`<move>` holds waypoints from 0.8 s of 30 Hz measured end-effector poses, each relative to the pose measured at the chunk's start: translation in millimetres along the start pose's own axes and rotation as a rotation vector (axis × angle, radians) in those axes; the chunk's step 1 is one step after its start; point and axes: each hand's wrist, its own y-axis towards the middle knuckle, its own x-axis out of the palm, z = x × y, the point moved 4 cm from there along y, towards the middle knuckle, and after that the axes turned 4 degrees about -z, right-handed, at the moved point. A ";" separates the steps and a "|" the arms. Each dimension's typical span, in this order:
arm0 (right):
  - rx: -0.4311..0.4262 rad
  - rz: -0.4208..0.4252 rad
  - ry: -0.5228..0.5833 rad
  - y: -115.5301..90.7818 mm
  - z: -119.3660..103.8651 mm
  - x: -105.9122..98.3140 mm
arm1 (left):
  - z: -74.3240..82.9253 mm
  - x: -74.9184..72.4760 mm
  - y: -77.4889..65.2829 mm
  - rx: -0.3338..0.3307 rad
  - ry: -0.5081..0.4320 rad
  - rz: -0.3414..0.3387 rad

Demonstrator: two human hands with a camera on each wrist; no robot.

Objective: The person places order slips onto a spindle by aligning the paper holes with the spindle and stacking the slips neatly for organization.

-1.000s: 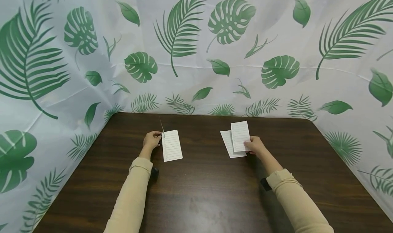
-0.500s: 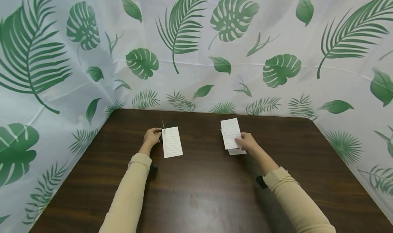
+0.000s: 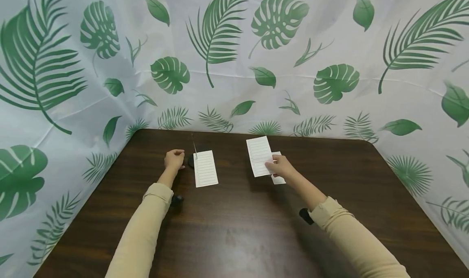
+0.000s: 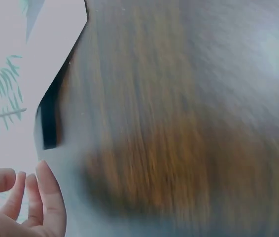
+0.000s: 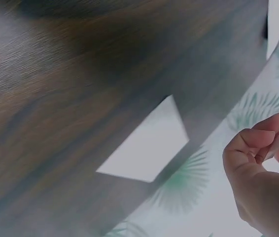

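A person's right hand pinches a ruled sheet of white paper between thumb and fingers, raised above a dark wood-grain tabletop. To its left, well apart, a thin spike rises from a dark base; a spiked sheet, also ruled, lies at its foot, its far left corner apparently pierced. The held paper's long axis runs away from the person, far end leaning left. The left hand is nearer the spike — just left of the base, fingers loosely bent, holding nothing. A loose sheet lies on the tabletop, partly hidden below the right hand in the head view.

Compared with half a second ago, the held paper has travelled left towards the spike — and the left hand has drawn back from the base.
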 end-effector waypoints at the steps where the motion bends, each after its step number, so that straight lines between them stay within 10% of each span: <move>1: -0.007 -0.008 0.004 -0.3 -3.5 2.9 | 2.3 -1.4 -3.6 0.025 0.008 0.003; 13: -0.028 -0.053 0.002 -9.4 -27.3 23.7 | 32.6 5.4 -45.7 0.177 -0.049 -0.032; 24: -0.071 -0.125 0.080 -11.4 -30.5 43.1 | 47.9 55.0 -78.1 0.145 -0.187 -0.430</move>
